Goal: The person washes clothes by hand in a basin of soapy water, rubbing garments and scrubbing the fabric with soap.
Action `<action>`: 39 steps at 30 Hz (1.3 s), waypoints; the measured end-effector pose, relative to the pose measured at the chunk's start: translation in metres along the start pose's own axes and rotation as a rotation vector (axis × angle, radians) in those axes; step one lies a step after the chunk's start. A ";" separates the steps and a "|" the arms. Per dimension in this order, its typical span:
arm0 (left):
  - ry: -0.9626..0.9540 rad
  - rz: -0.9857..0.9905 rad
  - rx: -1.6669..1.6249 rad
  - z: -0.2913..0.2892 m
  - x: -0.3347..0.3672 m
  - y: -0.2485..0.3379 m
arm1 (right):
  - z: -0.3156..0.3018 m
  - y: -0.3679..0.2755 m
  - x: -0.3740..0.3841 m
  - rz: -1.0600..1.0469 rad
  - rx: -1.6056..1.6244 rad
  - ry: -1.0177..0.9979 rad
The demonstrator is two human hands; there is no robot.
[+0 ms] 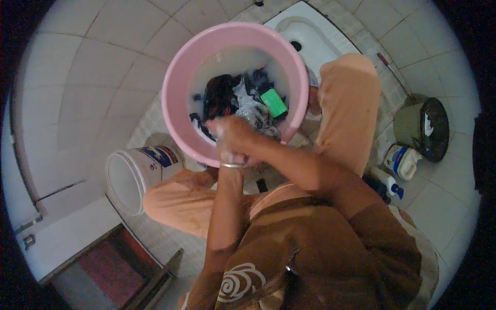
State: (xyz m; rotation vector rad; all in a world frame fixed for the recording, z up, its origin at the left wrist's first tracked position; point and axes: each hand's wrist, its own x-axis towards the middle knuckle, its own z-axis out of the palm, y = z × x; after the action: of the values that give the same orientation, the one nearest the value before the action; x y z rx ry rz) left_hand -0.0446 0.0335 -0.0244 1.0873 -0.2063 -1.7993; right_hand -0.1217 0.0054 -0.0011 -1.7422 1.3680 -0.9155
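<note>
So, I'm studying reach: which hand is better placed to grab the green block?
Probably the right hand: it appears nearer the green block and overlaps the left hand, which sits farther off.

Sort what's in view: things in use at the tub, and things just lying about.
In use:
- pink tub
- cloudy water
- dark wet cloth
- green bar, probably soap

Seemingly lying about:
- white bucket
- dark bucket
- white jug
- blue-capped bottle

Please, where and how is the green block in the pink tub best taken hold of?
Probably pinch the green block by its two long edges, coming from above: it is rectangular and lies uncovered among the dark cloth, so both edges look reachable.
</note>
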 end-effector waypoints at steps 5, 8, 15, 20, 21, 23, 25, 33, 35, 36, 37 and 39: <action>-0.063 -0.081 0.002 0.039 0.001 -0.013 | 0.007 0.010 -0.009 0.191 -0.258 -0.020; -0.036 -0.128 -0.052 0.039 -0.006 0.007 | -0.006 -0.014 -0.010 0.068 -0.282 -0.064; -0.042 -0.273 0.104 0.031 -0.006 0.050 | -0.061 0.029 0.006 0.390 0.027 -0.244; -0.253 -0.142 0.714 0.019 -0.019 0.071 | -0.088 0.042 0.002 0.213 0.647 -0.392; -0.166 -0.110 0.998 0.022 -0.023 0.074 | -0.088 0.046 0.003 0.211 0.645 -0.395; -0.136 -0.071 0.933 0.003 -0.016 0.072 | -0.086 0.050 0.005 0.323 0.755 -0.162; -0.092 -0.002 0.810 -0.014 -0.005 0.067 | -0.083 0.040 0.003 0.410 0.681 -0.050; -0.246 0.044 -0.120 -0.015 0.031 0.020 | -0.040 -0.018 -0.013 0.126 0.351 -0.025; -0.217 0.036 -0.096 -0.006 0.031 0.015 | -0.038 -0.029 -0.012 -0.025 0.366 -0.073; -0.186 0.030 -0.077 0.002 0.030 0.010 | -0.030 -0.021 -0.010 -0.101 0.168 -0.047; -0.154 0.025 -0.057 0.010 0.028 0.004 | -0.024 -0.013 -0.010 -0.176 -0.032 -0.023; -0.065 0.037 -0.028 0.016 0.017 0.002 | -0.041 -0.014 0.002 -0.126 -0.188 0.027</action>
State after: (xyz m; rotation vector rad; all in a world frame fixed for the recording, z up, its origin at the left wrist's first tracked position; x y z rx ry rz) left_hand -0.0577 0.0142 -0.0234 1.0002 -0.2385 -1.8010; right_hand -0.1507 0.0008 0.0307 -1.9835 1.4133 -0.9056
